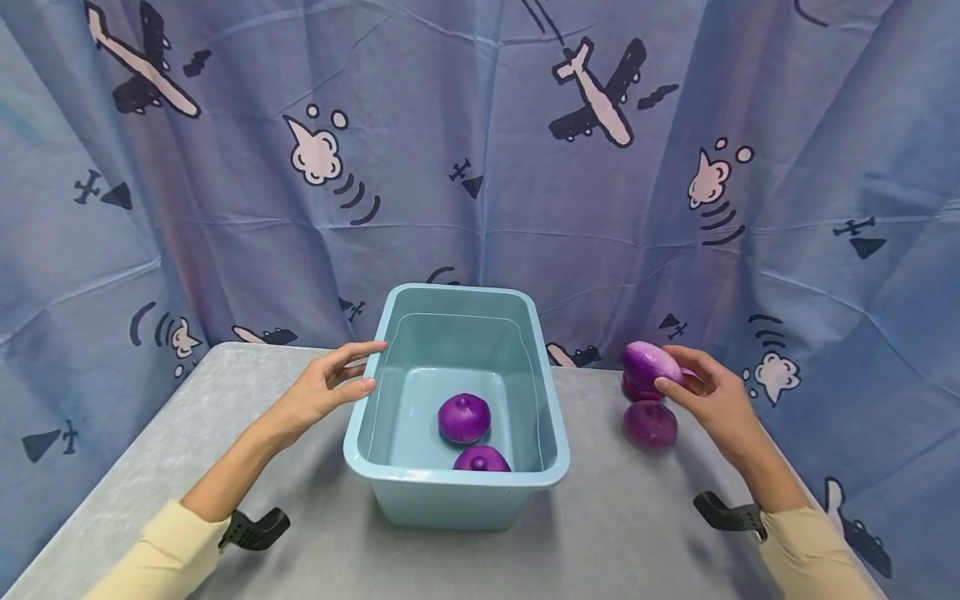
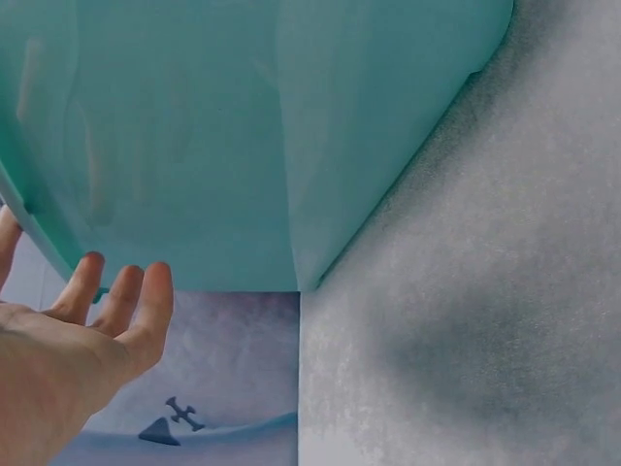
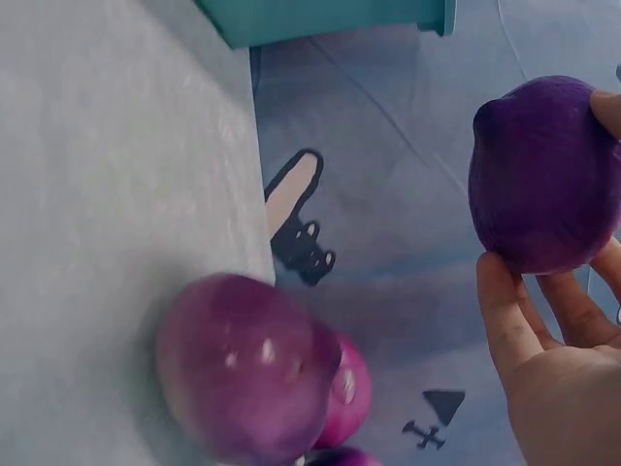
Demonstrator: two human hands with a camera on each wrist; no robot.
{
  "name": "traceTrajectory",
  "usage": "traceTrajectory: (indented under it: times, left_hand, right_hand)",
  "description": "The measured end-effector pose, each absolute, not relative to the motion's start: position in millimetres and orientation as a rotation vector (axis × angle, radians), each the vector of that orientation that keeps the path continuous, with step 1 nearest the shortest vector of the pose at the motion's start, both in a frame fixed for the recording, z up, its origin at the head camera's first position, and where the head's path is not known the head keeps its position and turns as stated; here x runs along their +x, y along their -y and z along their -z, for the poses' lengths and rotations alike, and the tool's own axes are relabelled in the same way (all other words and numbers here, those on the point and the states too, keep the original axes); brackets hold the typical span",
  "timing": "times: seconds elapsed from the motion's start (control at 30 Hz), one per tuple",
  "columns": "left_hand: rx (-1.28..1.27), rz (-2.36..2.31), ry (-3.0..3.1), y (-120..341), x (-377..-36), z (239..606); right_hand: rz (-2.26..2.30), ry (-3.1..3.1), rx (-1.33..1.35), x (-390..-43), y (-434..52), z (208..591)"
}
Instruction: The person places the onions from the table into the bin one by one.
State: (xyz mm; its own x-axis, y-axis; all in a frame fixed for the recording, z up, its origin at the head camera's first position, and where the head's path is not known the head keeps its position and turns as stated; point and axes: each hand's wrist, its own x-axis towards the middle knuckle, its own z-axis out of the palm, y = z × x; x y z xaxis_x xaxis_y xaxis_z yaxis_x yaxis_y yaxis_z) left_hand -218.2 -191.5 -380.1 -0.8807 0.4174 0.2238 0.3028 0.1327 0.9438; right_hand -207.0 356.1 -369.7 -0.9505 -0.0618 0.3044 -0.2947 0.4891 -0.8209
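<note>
The grey surface lies nearest the camera, reaching back to a blue curtain printed with aeroplanes. At its middle stands a light-blue plastic bin, open at the top. Two purple onions lie inside it: one on the floor of the bin near its centre, the other against the near wall.

The left hand rests at the bin's left rim, its fingers straight and slightly apart, the tips touching the rim's edge; it holds nothing.

To the right of the bin, the right hand holds a held onion lifted above the surface, with fingers and thumb curled around it. Directly beneath it, also right of the bin, more purple onions sit on the surface: a nearer onion and, behind it, a farther onion, partly hidden by the lifted one.
</note>
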Motion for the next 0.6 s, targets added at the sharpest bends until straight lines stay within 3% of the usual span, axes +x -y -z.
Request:
traceTrajectory:
  times: [0.6]
  left_hand:
    - [0.690, -1.848, -2.337, 190, -219, 377]
  right_hand:
    - [-1.577, 2.407, 0.610, -204, -304, 337]
